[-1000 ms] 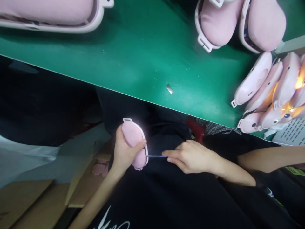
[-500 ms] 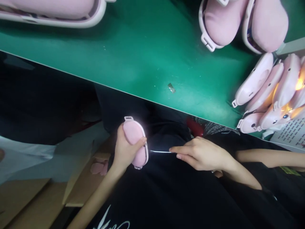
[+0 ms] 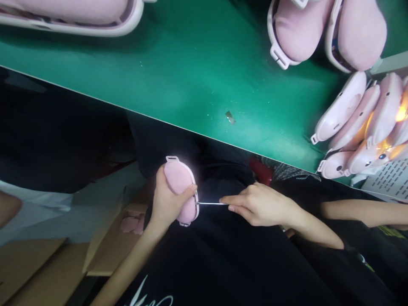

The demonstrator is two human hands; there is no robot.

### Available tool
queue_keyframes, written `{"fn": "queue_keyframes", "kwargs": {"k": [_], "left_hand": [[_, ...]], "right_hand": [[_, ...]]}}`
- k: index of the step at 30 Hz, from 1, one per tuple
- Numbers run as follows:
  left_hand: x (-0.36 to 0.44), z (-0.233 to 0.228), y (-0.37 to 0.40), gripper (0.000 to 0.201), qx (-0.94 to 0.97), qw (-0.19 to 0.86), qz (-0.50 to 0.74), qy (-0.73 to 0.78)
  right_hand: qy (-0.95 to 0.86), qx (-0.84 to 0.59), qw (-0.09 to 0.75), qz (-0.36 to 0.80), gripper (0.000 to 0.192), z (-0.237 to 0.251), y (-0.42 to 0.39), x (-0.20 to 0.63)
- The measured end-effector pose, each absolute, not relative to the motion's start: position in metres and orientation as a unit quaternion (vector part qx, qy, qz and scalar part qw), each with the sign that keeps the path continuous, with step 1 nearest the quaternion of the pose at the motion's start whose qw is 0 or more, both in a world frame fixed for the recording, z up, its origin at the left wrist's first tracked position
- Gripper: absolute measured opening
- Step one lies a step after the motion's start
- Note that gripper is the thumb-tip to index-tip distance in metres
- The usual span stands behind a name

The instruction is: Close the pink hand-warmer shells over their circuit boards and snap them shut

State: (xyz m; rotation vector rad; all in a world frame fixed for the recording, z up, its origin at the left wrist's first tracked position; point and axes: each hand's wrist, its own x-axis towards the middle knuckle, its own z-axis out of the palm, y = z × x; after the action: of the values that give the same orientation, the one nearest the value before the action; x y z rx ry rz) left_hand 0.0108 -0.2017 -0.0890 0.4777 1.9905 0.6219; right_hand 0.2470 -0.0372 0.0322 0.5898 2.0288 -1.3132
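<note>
Resting over the person's dark-clothed lap, below the near edge of the green surface (image 3: pixel 191 63), is a pink padded pod (image 3: pixel 180 189) with a pale plastic rim and a small tab at its upper end. Left hand (image 3: pixel 165 204) wraps it from the left; thumb lies across the pad, fingers clamped around the back. Pod stands roughly upright, slightly tilted.

Right hand (image 3: pixel 261 204) comes in from the right, fingers pinched together on a thin metal pin (image 3: pixel 210 203). Pin lies nearly level; its tip meets the right-hand rim of the pod, about midway down. Whether the tip enters a hole or only touches the rim cannot be told.

Below the pod, just beside the left wrist, a small pink piece (image 3: pixel 134 223) lies on brown cardboard (image 3: pixel 47 263).

On the surface: a small silvery scrap (image 3: pixel 229 117) lies alone near the near edge, well apart from the rest. At top right, two large pink padded units (image 3: pixel 328 29) sit side by side, touching. At right edge, a stack of pale pink shells (image 3: pixel 360 123) leans in an overlapping row, some lit orange from within. A white perforated tray (image 3: pixel 389 176) sits just below that stack. At top left, a long pink padded unit (image 3: pixel 70 15) with a white rim runs out of view.
</note>
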Motion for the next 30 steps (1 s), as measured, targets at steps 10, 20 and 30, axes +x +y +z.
{"fn": "queue_keyframes", "kwargs": {"k": [10, 20, 30], "left_hand": [[0.011, -0.101, -0.21, 0.131, 0.242, 0.505, 0.215, 0.8], [-0.006, -0.092, -0.257, 0.12, 0.387, 0.56, 0.115, 0.724], [-0.023, -0.069, -0.282, 0.078, 0.509, 0.52, 0.027, 0.686]], "right_hand": [[0.779, 0.21, 0.419, -0.417, 0.047, 0.044, -0.06, 0.208], [0.772, 0.19, 0.306, -0.524, 0.039, 0.062, -0.028, 0.261], [0.874, 0.46, -0.131, -0.085, 0.045, 0.013, 0.002, 0.328]]}}
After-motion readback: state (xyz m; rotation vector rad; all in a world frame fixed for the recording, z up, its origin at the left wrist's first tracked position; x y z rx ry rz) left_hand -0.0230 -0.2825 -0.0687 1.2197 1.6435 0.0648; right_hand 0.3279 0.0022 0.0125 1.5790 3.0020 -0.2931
